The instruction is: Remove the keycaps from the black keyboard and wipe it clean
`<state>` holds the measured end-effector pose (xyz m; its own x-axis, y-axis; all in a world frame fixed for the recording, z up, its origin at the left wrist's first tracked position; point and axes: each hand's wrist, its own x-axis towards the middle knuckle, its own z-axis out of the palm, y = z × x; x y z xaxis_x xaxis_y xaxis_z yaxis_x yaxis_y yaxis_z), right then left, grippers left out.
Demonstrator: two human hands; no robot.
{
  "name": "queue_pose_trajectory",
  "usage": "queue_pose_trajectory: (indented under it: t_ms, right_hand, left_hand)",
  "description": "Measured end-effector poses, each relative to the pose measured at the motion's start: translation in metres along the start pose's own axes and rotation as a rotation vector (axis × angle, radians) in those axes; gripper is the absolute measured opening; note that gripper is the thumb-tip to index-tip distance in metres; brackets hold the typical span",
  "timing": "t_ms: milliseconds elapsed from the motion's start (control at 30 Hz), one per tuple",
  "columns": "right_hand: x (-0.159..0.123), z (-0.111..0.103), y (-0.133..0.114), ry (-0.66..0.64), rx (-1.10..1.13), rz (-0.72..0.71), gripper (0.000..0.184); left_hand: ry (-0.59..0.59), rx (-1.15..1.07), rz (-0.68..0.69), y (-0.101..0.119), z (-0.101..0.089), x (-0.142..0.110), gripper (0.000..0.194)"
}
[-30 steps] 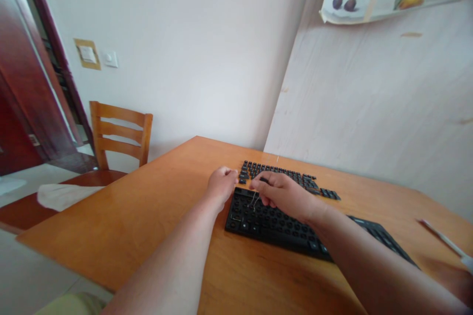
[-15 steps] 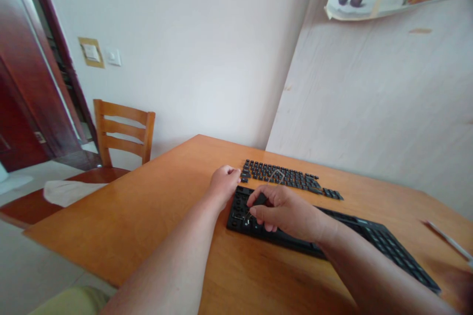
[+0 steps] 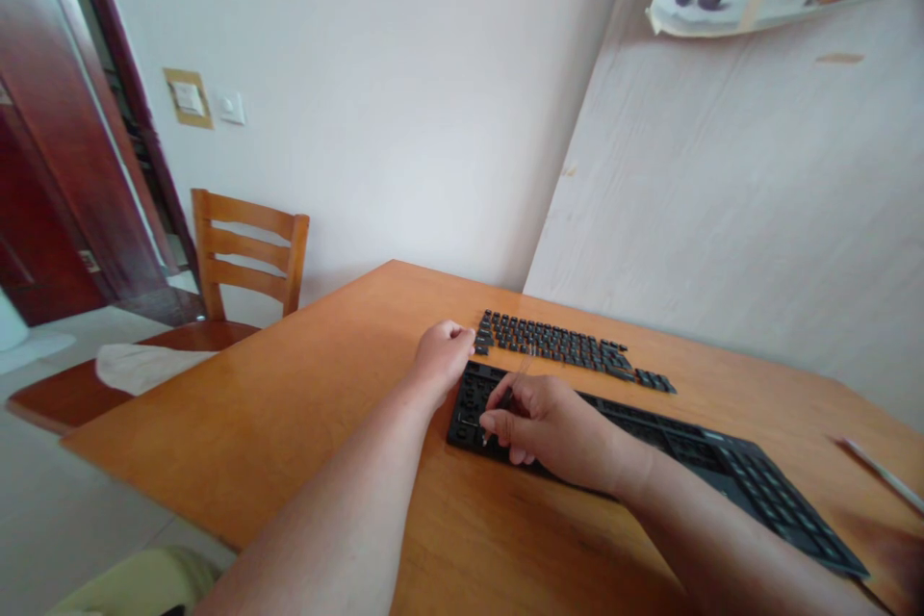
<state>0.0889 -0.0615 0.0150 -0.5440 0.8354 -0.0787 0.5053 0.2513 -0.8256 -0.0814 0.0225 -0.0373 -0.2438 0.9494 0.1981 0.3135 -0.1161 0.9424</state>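
A black keyboard (image 3: 679,448) lies on the table, its left part without keycaps. My right hand (image 3: 538,419) is closed around a wire keycap puller (image 3: 526,368), held over the keyboard's left end. The puller's lower tip meets the keyboard's front left area, partly covered by my fingers. Beside the keyboard's back left corner is my left hand (image 3: 444,356), fingers curled together; whether anything is in them is hidden. Rows of loose black keycaps (image 3: 555,342) are laid out behind the keyboard, close to my left fingertips.
The wooden table (image 3: 324,385) stands against the wall. On its right side lies a thin white stick-like thing (image 3: 881,472). A wooden chair (image 3: 249,250) with a white cloth (image 3: 148,364) on its seat is at the left.
My right hand has turned the keycap puller, so its upper wire loop now shows edge-on. My left hand stays at the keyboard's corner. The view has shifted slightly.
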Motion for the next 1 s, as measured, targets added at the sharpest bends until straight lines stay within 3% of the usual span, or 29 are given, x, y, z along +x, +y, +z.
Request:
queue_pose_trajectory:
  t_ms: [267, 500, 667, 767, 1000]
  right_hand:
    - [0.006, 0.010, 0.009, 0.074, -0.069, -0.108, 0.011]
    - [0.006, 0.016, 0.011, 0.150, -0.004, -0.068, 0.009]
    - [-0.001, 0.018, 0.003, 0.216, -0.241, -0.224, 0.007]
    - [-0.004, 0.017, 0.002, 0.213, -0.335, -0.243, 0.006]
    - [0.002, 0.014, 0.008, 0.200, -0.124, -0.133, 0.006]
  left_hand:
    - [0.007, 0.022, 0.009, 0.000, 0.001, -0.002, 0.023]
    - [-0.011, 0.046, 0.036, 0.001, 0.000, -0.002, 0.023]
    - [-0.009, 0.062, 0.041, 0.003, -0.001, -0.001, 0.022]
    - [-0.007, 0.067, 0.044, 0.003, -0.001, -0.001, 0.021]
    - [-0.024, 0.073, 0.059, 0.007, -0.003, -0.003, 0.021]
